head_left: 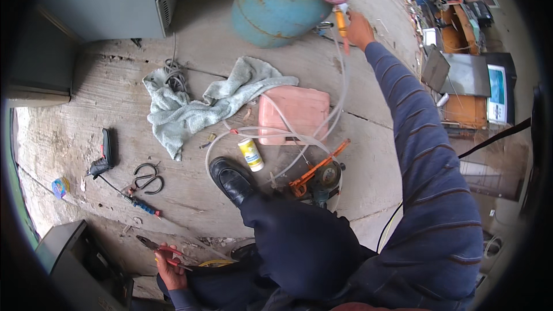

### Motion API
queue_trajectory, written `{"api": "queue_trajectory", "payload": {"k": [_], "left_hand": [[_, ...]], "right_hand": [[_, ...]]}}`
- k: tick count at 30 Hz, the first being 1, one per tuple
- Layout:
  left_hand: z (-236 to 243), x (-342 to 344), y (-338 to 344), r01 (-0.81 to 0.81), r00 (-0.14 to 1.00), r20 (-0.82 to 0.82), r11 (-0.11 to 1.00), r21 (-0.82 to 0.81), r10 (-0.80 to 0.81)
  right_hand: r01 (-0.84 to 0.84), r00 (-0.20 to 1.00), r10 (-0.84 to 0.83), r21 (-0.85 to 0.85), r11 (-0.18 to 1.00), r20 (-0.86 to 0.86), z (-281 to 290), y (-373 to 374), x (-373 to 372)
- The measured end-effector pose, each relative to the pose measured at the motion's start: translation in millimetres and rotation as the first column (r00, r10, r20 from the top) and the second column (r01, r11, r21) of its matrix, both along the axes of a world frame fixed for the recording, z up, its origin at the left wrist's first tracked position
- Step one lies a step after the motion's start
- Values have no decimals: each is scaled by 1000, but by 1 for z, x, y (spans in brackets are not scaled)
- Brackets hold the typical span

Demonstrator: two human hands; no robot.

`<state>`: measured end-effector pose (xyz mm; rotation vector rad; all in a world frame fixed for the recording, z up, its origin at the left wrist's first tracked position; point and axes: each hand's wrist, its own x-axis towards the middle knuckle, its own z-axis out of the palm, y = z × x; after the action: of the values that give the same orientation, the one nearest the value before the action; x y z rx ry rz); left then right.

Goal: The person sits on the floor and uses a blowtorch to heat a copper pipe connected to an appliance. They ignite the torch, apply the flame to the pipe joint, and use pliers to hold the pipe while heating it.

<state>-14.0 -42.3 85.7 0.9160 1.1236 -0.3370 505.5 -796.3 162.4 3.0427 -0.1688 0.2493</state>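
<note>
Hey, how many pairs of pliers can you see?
1: the red-handled pliers in the left hand, at the lower left of the view. Others may be hidden in the cluttered pile along the right side.

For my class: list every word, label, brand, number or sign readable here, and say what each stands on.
No text is clear enough to quote.
Yellow-and-white bottle: printed label, too small and blurred.
Panel with a blue-green picture: any print too blurred.
Grey cabinet: small mark, too small to read.
Red-handled pliers in the left hand: none visible.
</note>
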Motion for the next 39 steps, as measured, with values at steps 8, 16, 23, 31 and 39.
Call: {"api": "queue_trajectory", "payload": {"k": [8,16,23,31,39], "left_hand": [[34,18,16,6,993,-119,991,137,11],[25,79,10,38,992,-124,998,50,-31],[45,92,29,76,996,-49,993,92,-72],[60,39,35,-31,997,79,997,69,25],[60,3,33,-63,979,195,997,42,54]], "right_hand": [[-43,954,175,465,884,-244,-146,-9,54],[218,976,-6,976,11,-218,-229,-121,93],[207,898,-228,-95,974,-376,-131,41,3],[173,954,-175,-31,985,-243,-76,64,-113],[397,890,-316,215,892,-328,-80,135,-224]]}}
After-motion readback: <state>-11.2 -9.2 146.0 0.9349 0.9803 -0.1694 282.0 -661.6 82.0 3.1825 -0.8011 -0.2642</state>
